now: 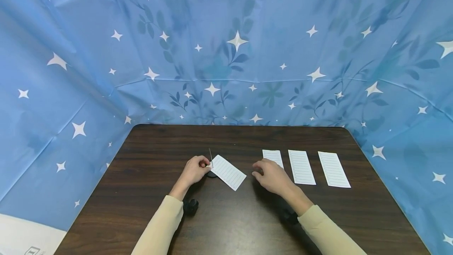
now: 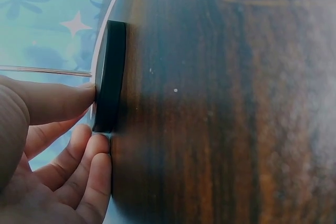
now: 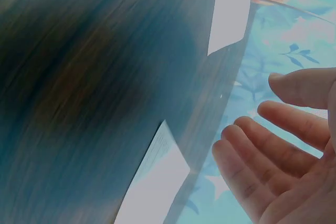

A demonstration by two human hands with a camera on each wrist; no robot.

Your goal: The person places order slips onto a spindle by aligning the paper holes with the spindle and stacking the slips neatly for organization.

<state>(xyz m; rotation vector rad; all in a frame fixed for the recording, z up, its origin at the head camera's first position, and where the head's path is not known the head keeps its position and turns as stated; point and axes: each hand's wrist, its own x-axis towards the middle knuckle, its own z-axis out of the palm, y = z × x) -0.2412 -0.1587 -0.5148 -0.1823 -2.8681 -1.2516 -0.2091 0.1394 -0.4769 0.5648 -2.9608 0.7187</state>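
A thin upright metal spike (image 1: 210, 156) rises from a round black base (image 2: 109, 77) on the table. My left hand (image 1: 195, 169) pinches the near corner of a white lined card (image 1: 228, 172) beside the spike. In the left wrist view the thumb (image 2: 63, 100) lies close against the base, and the spike (image 2: 47, 70) meets the card's thin edge there. Whether the spike passes through the card is hard to tell. My right hand (image 1: 271, 176) hovers with loosely bent fingers, holding nothing, partly covering another lined card (image 1: 272, 155).
Two more lined cards (image 1: 302, 167) (image 1: 334, 169) lie in a row farther right on the dark wooden table (image 1: 226, 223). Behind the table hangs a blue star-patterned cloth (image 1: 226, 62). Something white (image 1: 28, 235) shows at the lower left.
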